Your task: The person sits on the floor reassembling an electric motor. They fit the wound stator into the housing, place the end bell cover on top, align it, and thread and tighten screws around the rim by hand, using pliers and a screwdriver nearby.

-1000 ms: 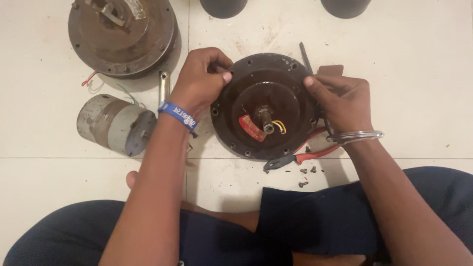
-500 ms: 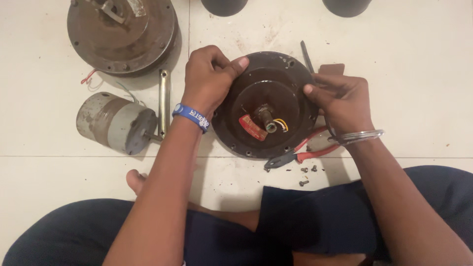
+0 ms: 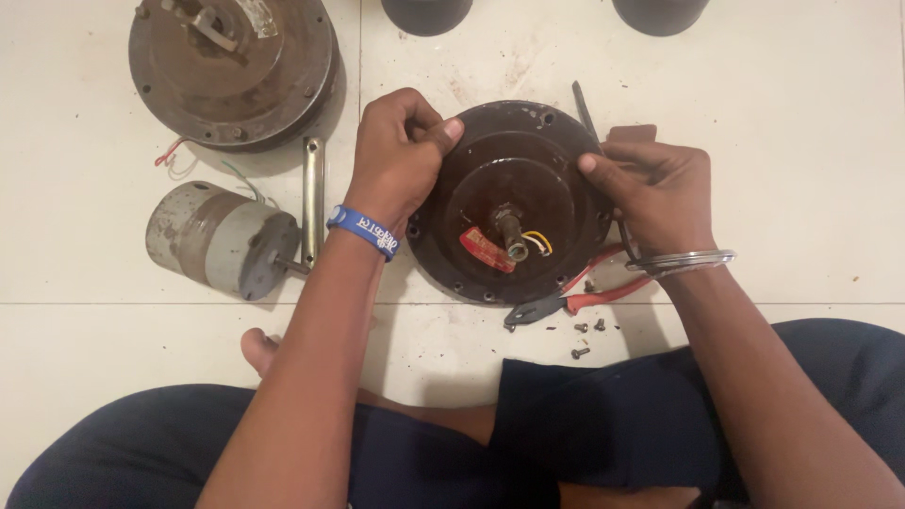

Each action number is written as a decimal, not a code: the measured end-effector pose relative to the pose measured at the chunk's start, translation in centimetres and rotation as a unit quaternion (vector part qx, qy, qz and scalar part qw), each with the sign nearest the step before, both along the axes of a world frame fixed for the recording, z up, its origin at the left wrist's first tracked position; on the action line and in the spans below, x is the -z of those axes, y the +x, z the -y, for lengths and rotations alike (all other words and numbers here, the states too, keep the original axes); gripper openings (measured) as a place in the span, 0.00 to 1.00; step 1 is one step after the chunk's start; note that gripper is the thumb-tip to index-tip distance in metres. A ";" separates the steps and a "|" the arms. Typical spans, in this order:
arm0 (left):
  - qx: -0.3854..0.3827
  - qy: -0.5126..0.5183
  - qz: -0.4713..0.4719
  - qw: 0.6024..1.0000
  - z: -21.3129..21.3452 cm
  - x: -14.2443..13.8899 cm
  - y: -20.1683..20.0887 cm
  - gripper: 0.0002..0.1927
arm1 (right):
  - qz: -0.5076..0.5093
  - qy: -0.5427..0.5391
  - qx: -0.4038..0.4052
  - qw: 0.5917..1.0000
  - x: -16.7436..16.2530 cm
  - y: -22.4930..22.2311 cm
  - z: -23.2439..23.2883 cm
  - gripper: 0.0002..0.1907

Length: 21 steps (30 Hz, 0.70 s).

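A round dark brown motor housing [image 3: 514,203] lies flat on the tiled floor in front of me, with a short shaft, a red sticker and yellow and white wires at its centre. My left hand [image 3: 396,160], with a blue wristband, grips the housing's upper left rim, thumb pressed on top. My right hand [image 3: 655,193], with a metal bangle, clasps the right rim, thumb on the cover. A dark slim tool [image 3: 586,111] sticks out behind the right hand; whether that hand holds it I cannot tell.
Red-handled pliers [image 3: 575,297] and a few small screws [image 3: 586,335] lie just below the housing. A second rusty round housing [image 3: 236,66] sits at upper left, a grey cylindrical motor [image 3: 222,240] and a metal bar [image 3: 313,198] to the left. Two dark round objects [image 3: 426,11] stand at the top edge.
My left hand has shifted up along the housing's left rim, thumb now on top. The right hand stays on the right rim. The housing has barely moved.
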<state>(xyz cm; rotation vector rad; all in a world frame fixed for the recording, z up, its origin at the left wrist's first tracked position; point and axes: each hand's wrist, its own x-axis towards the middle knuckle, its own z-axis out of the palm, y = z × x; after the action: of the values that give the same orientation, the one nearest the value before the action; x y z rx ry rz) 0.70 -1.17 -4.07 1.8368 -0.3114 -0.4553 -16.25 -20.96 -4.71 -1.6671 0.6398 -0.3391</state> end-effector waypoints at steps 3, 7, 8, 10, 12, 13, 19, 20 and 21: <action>0.006 -0.003 0.000 1.000 0.1 -0.1 -0.1 0.07 | 0.001 -0.015 0.009 1.000 -0.2 0.0 -0.1 0.12; 0.020 -0.004 0.000 1.000 0.2 -0.2 -0.3 0.03 | -0.022 -0.042 0.016 0.999 -0.5 0.0 0.0 0.12; 0.022 0.000 -0.006 1.000 0.3 -0.3 -0.3 0.03 | -0.031 -0.048 0.018 0.998 -0.5 0.1 0.0 0.12; 0.019 0.010 -0.009 1.000 0.3 -0.4 -0.3 0.03 | -0.032 -0.049 0.019 0.998 -0.6 0.1 0.0 0.13; 0.024 0.009 -0.009 1.000 0.2 -0.5 -0.4 0.03 | -0.019 -0.042 0.018 0.999 -0.6 0.2 0.0 0.13; 0.031 0.000 -0.008 0.999 0.1 -0.6 -0.4 0.03 | -0.025 -0.042 0.019 0.999 -0.6 0.2 0.0 0.14; 0.038 -0.011 -0.001 0.999 0.1 -0.4 -0.4 0.02 | -0.032 -0.043 0.026 0.998 -0.7 0.1 0.0 0.15; 0.041 -0.011 0.002 0.999 0.1 -0.4 -0.3 0.01 | -0.038 -0.043 0.030 0.998 -0.7 0.2 0.0 0.15; 0.043 -0.010 0.003 0.999 0.1 -0.4 -0.3 0.01 | -0.043 -0.042 0.035 0.998 -0.8 0.2 0.0 0.15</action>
<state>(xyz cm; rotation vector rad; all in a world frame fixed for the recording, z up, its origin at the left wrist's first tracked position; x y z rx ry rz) 0.38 -1.27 -3.71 1.8111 -0.3982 -0.5047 -16.07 -20.96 -3.95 -1.7501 0.7581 -0.3496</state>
